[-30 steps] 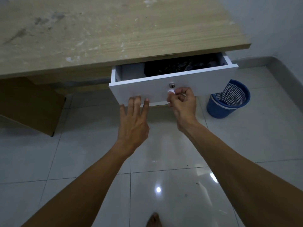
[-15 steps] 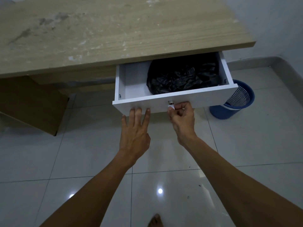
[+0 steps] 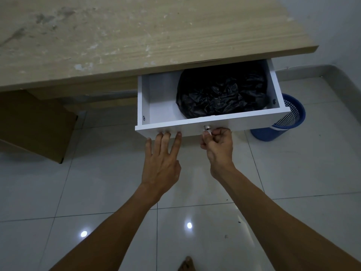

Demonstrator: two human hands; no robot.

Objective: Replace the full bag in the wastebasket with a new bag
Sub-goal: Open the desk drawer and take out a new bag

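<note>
A white drawer stands pulled well out from under the wooden desk. Crumpled black plastic bags fill its right half; its left half shows bare white bottom. My right hand pinches a small white tab hanging just below the drawer's metal knob. My left hand has straight fingers whose tips touch the lower front edge of the drawer. A blue mesh wastebasket stands on the floor to the right, partly hidden behind the drawer; no bag shows in it.
Glossy white floor tiles spread below my arms. The desk's brown side panel reaches the floor at the left. A white wall with a grey skirting runs behind the wastebasket. A bare foot shows at the bottom edge.
The drawer has slid further out toward me, so the black bags inside are in full view. Both hands came back with it and stay at its front.
</note>
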